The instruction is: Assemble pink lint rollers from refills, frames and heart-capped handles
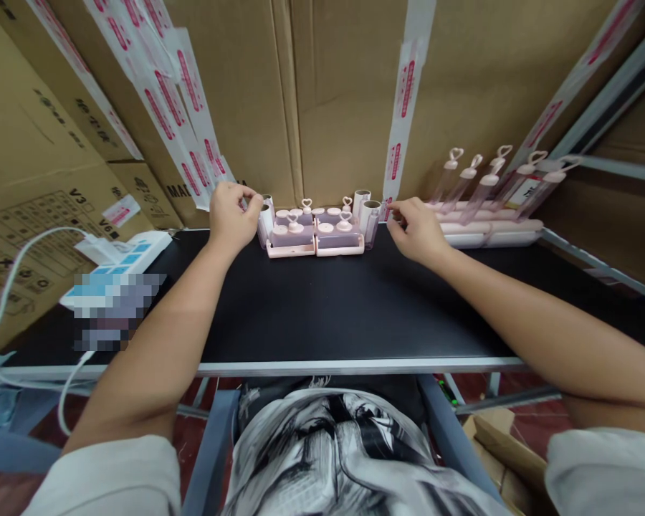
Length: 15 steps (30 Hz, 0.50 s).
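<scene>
"Head view: your left forearm slants up and inward across the black tabletop (327,308), and your left hand (231,218) bends at the wrist, knuckles up, fingers curled toward the right."

"Is it pinching anything?"

"I can't tell. Your fingertips are right at the upright clear tubes with white tops (266,223), but contact is hidden."

"And your other arm?"

"It comes in lower, from the right edge. Your right hand (419,229) lies back uppermost, thumb and forefinger spread, just beside the matching upright clear tubes (370,228)."

"Where is the thing between your hands?"

"The cluster of pale pink plastic holders with translucent lilac bodies (340,251) sits toward the back of the tabletop, near the brown cardboard wall (349,93). Beyond your right hand, clear tubes with pink heart-shaped loops (484,201) stand on a pink base (508,228)."
</scene>
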Available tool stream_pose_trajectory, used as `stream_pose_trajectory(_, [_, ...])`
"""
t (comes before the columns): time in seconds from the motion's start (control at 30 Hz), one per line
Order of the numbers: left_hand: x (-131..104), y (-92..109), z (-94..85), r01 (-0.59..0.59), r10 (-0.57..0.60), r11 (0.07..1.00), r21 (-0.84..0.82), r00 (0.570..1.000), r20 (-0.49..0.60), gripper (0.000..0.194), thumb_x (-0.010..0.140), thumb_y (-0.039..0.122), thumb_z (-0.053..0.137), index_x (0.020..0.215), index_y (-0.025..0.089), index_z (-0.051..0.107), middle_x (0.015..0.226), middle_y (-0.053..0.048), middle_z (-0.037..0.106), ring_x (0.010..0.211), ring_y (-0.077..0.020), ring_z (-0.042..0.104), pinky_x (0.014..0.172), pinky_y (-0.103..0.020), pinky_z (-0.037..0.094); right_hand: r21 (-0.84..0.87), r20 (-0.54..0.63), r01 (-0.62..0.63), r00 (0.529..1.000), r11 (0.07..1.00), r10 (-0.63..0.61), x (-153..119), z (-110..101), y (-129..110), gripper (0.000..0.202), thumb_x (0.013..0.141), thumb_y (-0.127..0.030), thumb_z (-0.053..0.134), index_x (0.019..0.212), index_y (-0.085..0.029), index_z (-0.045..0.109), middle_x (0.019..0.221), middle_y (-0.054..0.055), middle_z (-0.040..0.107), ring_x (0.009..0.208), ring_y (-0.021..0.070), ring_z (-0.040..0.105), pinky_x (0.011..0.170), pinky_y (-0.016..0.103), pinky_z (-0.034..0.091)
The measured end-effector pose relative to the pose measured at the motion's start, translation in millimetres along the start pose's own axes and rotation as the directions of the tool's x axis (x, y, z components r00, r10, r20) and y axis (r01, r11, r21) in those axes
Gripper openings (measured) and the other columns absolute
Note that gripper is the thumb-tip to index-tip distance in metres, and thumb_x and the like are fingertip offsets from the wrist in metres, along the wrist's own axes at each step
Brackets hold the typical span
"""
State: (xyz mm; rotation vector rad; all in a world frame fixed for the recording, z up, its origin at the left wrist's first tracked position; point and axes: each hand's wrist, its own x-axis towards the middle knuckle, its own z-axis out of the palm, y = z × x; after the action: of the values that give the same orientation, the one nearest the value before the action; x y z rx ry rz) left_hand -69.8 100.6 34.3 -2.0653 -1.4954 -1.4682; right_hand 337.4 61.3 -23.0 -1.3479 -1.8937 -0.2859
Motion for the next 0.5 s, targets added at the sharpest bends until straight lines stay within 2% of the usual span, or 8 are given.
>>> stream_pose_trajectory(0.07, [-3.1,6.3,0.5,-0.051,0.051,0.999,-0.007,0.999,-0.004,0.021,0.097,0.038,0.066,0.090,0.019,0.073,0.107,-0.007,0.067,0.110,-0.0221,0.063,0.105,-0.046,0.050,0.037,-0.034,0.017,0.999,0.999,-0.015,-0.8,-2.4,-4.8,0.036,0.101,-0.032,0.051,0.128,-0.021,0.073,0.115,0.016,0.072,0.104,0.0323,0.070,0.096,0.048,0.058])
stream_pose_trajectory(0.17, [-9.0,17.5,2.0,-0.114,0.114,0.993,-0.018,0.993,0.005,0.018,0.098,0.035,0.064,0.092,0.021,0.073,0.114,-0.012,0.070,0.116,-0.0262,0.066,0.109,-0.046,0.051,0.072,-0.065,0.033,0.997,0.997,-0.028,-2.4,-6.1,-9.7,0.030,0.102,-0.033,0.051,0.119,-0.023,0.074,0.103,0.014,0.072,0.095,0.0309,0.069,0.091,0.048,0.058])
stream_pose_trajectory(0.27, [-15.2,28.3,3.1,-0.167,0.167,0.986,-0.007,0.981,0.093,0.021,0.100,0.034,0.059,0.098,0.021,0.075,0.113,-0.012,0.076,0.114,-0.0280,0.069,0.107,-0.045,0.052,0.090,-0.041,0.026,0.999,0.996,-0.023,-4.8,-5.6,-12.5,0.028,0.103,-0.035,0.051,0.113,-0.023,0.075,0.095,0.012,0.072,0.090,0.0300,0.069,0.090,0.047,0.058])
stream_pose_trajectory(0.33, [-19.5,35.3,3.2,-0.195,0.196,0.981,-0.021,0.967,0.163,0.025,0.101,0.032,0.055,0.106,0.020,0.077,0.113,-0.011,0.080,0.111,-0.0280,0.071,0.105,-0.044,0.053,0.091,0.001,0.013,1.000,0.996,-0.013,-6.2,-2.1,-13.2,0.031,0.102,-0.036,0.053,0.119,-0.023,0.074,0.095,0.011,0.072,0.088,0.0298,0.068,0.090,0.047,0.058])
stream_pose_trajectory(0.4, [-24.1,43.0,2.9,-0.217,0.222,0.975,-0.048,0.947,0.231,0.030,0.101,0.033,0.054,0.113,0.019,0.078,0.115,-0.011,0.082,0.110,-0.0280,0.072,0.103,-0.043,0.053,0.081,0.028,0.029,0.999,0.996,-0.031,-6.9,3.2,-12.9,0.040,0.101,-0.036,0.056,0.134,-0.023,0.071,0.108,0.013,0.072,0.096,0.0314,0.069,0.095,0.050,0.059])
stream_pose_trajectory(0.5, [-31.6,56.4,1.9,-0.256,0.270,0.963,-0.087,0.911,0.312,0.030,0.102,0.036,0.056,0.112,0.019,0.079,0.114,-0.010,0.083,0.109,-0.0278,0.073,0.104,-0.043,0.053,0.044,0.057,0.105,0.993,0.994,-0.107,-5.8,12.4,-11.6,0.054,0.102,-0.035,0.055,0.154,-0.023,0.064,0.141,0.020,0.062,0.124,0.0357,0.065,0.109,0.054,0.055])
